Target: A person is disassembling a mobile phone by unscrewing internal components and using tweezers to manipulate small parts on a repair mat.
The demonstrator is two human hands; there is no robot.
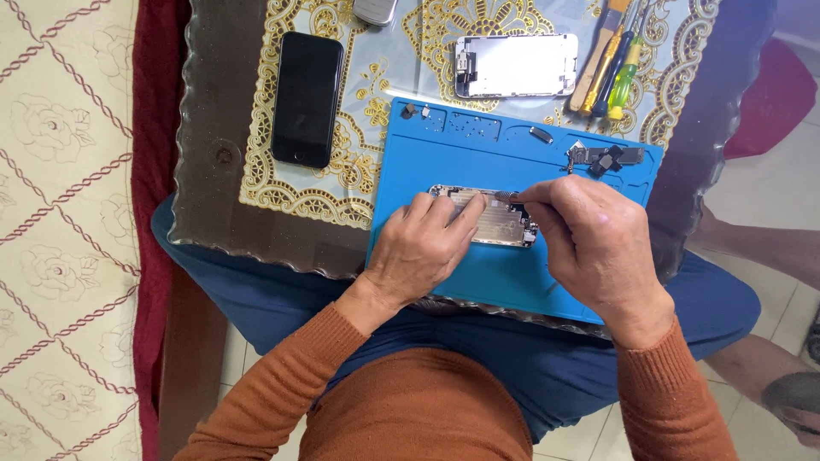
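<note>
You've got three phone pieces here: one opened phone body on one blue mat, one black phone, one detached screen panel. Plus three hand tools, and a few tiny loose parts.

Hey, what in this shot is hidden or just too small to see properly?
Head view only:
- Opened phone chassis: near end covered by left hand and right hand.
- Whatever the right fingertips pinch: too small.
- Loose parts on blue mat: too small to identify.
- Grey object: cut by top edge.
</note>
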